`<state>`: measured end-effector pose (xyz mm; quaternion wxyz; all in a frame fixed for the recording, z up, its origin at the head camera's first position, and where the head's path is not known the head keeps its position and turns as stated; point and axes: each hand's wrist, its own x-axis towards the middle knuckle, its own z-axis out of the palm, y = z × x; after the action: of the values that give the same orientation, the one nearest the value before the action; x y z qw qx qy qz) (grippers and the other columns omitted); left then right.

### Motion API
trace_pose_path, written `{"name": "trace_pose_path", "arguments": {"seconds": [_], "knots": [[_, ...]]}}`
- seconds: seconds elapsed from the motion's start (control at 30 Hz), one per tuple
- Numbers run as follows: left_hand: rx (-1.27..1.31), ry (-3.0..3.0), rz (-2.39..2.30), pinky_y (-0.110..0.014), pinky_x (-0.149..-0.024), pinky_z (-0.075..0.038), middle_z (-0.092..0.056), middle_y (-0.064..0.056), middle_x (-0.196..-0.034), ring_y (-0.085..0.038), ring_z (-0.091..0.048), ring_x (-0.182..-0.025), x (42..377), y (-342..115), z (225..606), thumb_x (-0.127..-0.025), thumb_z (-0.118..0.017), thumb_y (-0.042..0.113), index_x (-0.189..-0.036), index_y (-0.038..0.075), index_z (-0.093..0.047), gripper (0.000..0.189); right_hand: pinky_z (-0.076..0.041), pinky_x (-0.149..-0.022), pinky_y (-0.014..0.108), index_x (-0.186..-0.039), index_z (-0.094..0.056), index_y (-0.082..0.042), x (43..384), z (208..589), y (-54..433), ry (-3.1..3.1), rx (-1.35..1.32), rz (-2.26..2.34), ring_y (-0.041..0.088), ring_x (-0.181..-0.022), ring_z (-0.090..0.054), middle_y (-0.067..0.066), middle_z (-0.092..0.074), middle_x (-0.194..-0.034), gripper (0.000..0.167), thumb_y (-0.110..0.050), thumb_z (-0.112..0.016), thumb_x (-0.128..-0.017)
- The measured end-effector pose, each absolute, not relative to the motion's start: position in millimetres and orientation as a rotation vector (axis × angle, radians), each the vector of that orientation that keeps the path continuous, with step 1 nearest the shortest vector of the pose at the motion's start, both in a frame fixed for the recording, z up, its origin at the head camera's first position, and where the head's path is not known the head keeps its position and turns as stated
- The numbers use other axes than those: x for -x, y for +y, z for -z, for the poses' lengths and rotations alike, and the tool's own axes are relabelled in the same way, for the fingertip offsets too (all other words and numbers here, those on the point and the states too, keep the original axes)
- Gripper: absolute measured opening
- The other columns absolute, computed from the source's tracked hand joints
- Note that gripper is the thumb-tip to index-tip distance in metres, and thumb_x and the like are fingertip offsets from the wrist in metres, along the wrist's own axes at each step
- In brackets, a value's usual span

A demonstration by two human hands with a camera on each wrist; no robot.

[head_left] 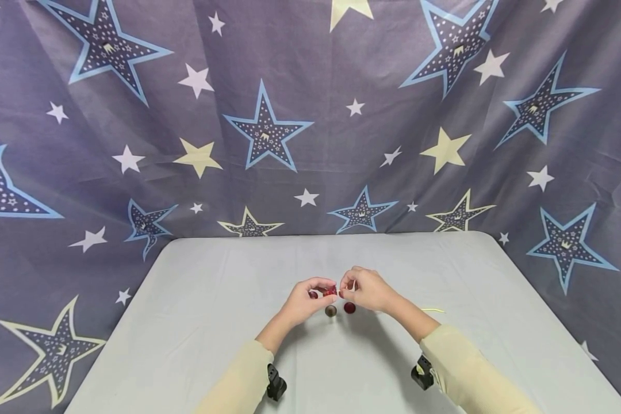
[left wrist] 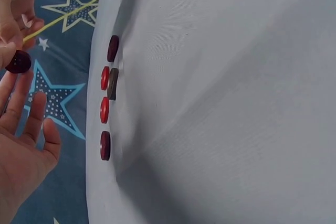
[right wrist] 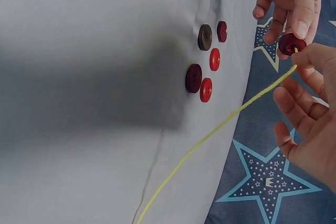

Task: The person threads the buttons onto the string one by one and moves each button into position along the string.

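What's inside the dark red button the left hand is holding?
Yellow cord shows in the middle of the button. How far it passes through cannot be seen: the button itself and the left hand cover that.

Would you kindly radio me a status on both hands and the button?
Left hand pinching dark red button; right hand pinching yellow cord beside it. Cord shows at button's center. Five loose buttons on table, none apparently blocking.
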<state>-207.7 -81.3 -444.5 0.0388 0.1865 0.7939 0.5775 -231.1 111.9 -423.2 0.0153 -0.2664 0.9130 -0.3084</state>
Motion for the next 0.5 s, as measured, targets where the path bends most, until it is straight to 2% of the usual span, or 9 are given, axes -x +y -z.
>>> {"name": "trace_pose_path", "arguments": {"seconds": [0.27, 0.5], "knots": [[-0.565, 2.427, -1.773, -0.026, -0.074, -0.041, -0.066, -0.023, -0.105, -0.041, -0.057, -0.099, 207.3, -80.8, 444.5, -0.083, -0.069, 0.01, -0.111, -0.005, -0.063, 0.032, -0.042, -0.06, 0.021, -0.078, -0.064, -0.015, 231.7, 424.1, 111.6, 2.822, 0.824, 0.973, 0.008, -0.068, -0.048, -0.004, -0.055, -0.077, 0.003, -0.016, -0.067, -0.081], [-0.554, 2.462, -1.745, -0.025, -0.074, -0.041, -0.068, -0.017, -0.102, -0.019, -0.058, -0.089, 207.7, -79.5, 445.2, -0.083, -0.07, 0.012, -0.11, 0.0, -0.065, 0.029, -0.042, -0.06, 0.021, -0.079, -0.064, -0.015, 232.4, 426.3, 110.7, 2.812, 0.816, 0.975, 0.009, -0.069, -0.048, -0.003, -0.056, -0.078, 0.004, -0.016, -0.066, -0.082]]}}
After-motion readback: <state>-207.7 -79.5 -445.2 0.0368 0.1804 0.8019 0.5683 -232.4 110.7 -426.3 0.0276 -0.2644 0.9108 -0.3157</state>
